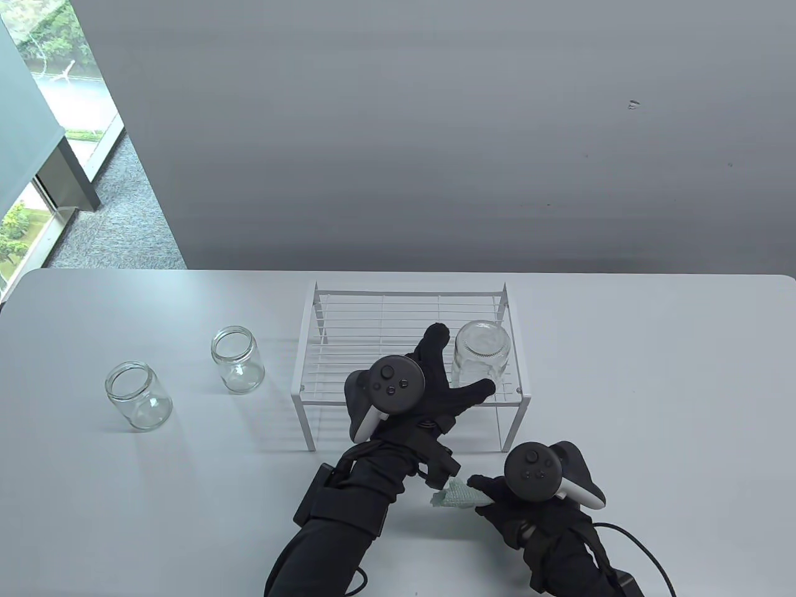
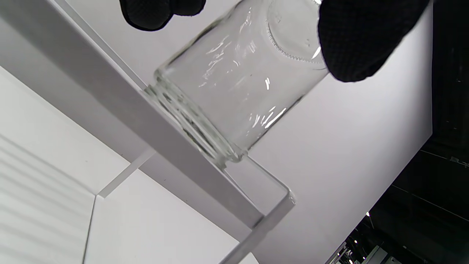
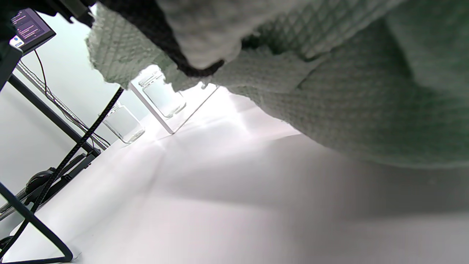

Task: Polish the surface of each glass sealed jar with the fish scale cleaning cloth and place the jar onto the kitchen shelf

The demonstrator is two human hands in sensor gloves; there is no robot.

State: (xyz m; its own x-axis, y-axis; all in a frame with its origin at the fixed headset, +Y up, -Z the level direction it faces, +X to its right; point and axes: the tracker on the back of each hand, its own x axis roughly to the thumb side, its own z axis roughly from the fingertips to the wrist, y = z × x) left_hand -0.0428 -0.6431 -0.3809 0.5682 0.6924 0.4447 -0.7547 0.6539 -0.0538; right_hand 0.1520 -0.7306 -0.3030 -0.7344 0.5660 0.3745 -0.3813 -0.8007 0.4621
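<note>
While the left hand (image 1: 429, 385) spreads wide beside the inverted jar (image 1: 482, 354) on the shelf (image 1: 410, 348), its grip holds nothing. Before the shelf, the right hand (image 1: 528, 497) pinches the cloth (image 1: 457, 496).

Shelf (image 1: 407, 336) top lies bare left of the jar (image 1: 480, 357); 2 jars (image 1: 236, 359) stand well apart leftward.

- We saw the table view evenly lit and sharp, daylight entering through the window (image 1: 37, 124) at upper left.
- Soft, faint shadows lay on the table (image 1: 653, 373) under the shelf (image 1: 410, 348).
- In the left wrist view, small bright highlights streaked the jar (image 2: 238, 84), which was crisp.
- The right wrist view was blurred up close: the cloth (image 3: 329, 102) filled the top out of focus, with glare washing the tabletop.
</note>
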